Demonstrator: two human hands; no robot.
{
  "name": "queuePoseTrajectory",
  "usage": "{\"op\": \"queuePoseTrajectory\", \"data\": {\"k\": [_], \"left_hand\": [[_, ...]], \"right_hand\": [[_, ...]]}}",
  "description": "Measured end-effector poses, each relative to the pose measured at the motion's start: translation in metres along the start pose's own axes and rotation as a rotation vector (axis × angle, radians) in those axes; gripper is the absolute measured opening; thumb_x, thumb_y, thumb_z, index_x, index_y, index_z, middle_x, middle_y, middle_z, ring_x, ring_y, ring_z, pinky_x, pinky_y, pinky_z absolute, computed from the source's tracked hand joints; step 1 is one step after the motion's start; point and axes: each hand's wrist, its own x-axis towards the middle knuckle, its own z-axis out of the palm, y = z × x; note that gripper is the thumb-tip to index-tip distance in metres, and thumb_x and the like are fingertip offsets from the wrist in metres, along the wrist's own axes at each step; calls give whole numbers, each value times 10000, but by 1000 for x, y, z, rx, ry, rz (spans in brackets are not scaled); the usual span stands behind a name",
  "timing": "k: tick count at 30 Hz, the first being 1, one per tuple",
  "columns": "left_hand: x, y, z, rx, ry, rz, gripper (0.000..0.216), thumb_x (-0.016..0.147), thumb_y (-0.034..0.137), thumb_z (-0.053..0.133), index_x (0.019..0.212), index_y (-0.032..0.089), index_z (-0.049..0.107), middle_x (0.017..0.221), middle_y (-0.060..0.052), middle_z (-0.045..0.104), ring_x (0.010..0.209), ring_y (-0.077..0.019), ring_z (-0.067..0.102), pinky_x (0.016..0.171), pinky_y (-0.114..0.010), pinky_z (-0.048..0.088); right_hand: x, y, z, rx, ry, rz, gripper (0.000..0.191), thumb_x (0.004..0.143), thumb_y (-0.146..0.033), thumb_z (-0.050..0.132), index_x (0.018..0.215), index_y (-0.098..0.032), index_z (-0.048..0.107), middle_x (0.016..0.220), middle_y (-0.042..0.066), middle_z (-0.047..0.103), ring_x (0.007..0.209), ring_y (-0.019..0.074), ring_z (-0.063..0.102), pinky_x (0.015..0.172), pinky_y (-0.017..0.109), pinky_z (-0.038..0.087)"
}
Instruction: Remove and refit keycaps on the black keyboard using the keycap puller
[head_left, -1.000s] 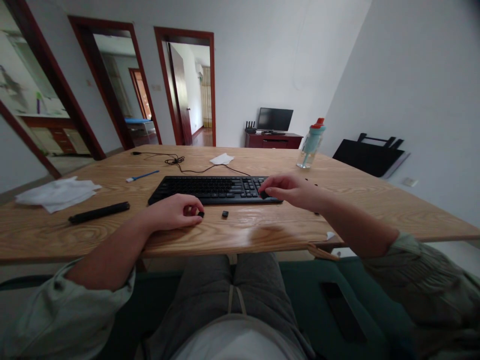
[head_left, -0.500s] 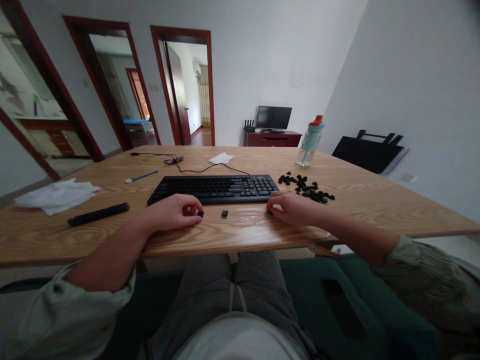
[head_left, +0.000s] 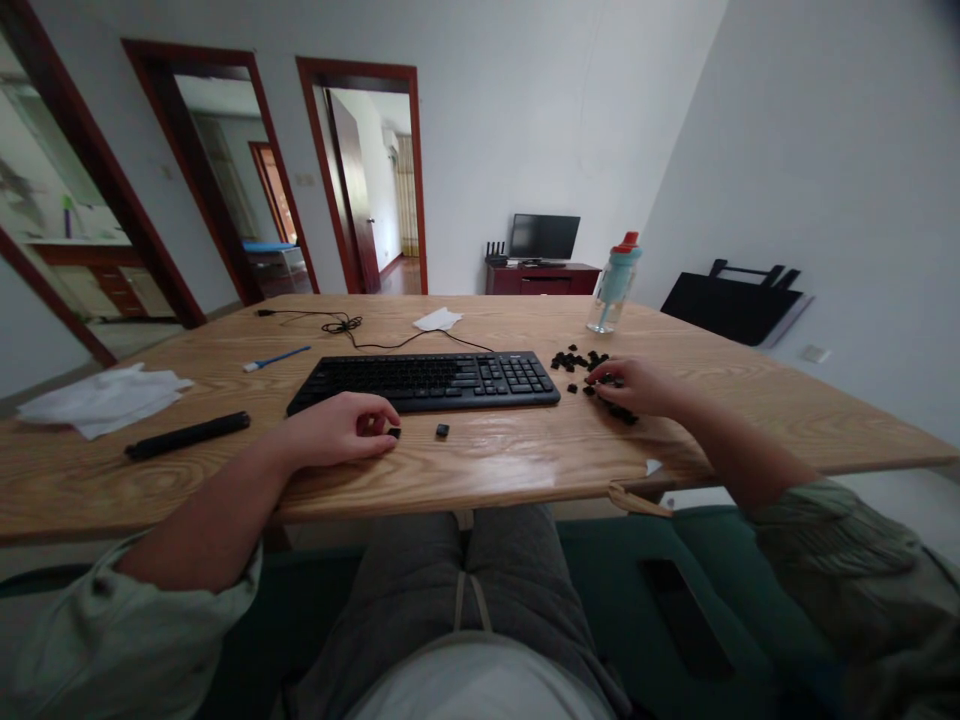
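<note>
The right hand [head_left: 626,385] lies over the pile of black keycaps [head_left: 574,358] right of the keyboard [head_left: 424,380], fingers bent; whether they pinch one I cannot tell. Best to single out one cap with thumb and forefinger and not scatter the rest. The left hand [head_left: 337,428], fingers curled shut, pins a lone keycap [head_left: 392,433] to the table [head_left: 487,470].

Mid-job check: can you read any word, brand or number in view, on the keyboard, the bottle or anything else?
No text can be read anywhere.
On the keyboard: key legends too small and blurred.
On the loose keycaps: too small to read.
On the bottle: no legible label.
</note>
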Motion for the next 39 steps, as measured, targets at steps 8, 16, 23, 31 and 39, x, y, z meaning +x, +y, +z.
{"op": "queuePoseTrajectory", "data": {"k": [8, 16, 23, 31, 39], "left_hand": [[-4, 1, -5, 15, 121, -9, 443, 856, 569, 564, 1011, 181, 713, 770, -18, 648, 693, -163, 575, 619, -253, 442], [-4, 4, -8, 51, 153, -57, 441, 844, 565, 546, 984, 180, 711, 742, -17, 643, 681, -164, 575, 608, -257, 433], [-4, 1, -9, 43, 153, -59, 450, 843, 583, 543, 965, 185, 715, 741, -18, 645, 678, -172, 573, 604, -264, 431], [-4, -1, -9, 42, 147, -53, 429, 857, 569, 556, 960, 182, 712, 734, -12, 641, 676, -166, 571, 600, -261, 425], [-4, 0, -10, 43, 138, -55, 435, 851, 569, 555, 959, 177, 712, 734, -14, 643, 672, -164, 571, 598, -257, 428]], "right_hand": [[9, -26, -1, -64, -84, 121, 235, 825, -326, 618, 961, -218, 776, 876, 57, 754, 720, 202, 638, 639, 299, 429], [4, -19, 3, 369, 70, 102, 360, 830, -412, 569, 1022, -163, 745, 857, 81, 736, 691, 191, 617, 615, 296, 459], [2, -13, 8, 521, 53, 117, 441, 759, -505, 648, 1000, -150, 745, 854, 75, 727, 684, 175, 603, 608, 287, 457], [-6, -18, 7, 339, -49, 29, 310, 811, -415, 635, 976, -187, 766, 909, 66, 728, 758, 193, 627, 670, 298, 495], [-2, -14, 6, 251, -2, -91, 242, 836, -366, 615, 824, -190, 782, 1173, 113, 660, 1030, 244, 635, 955, 362, 500]]}}
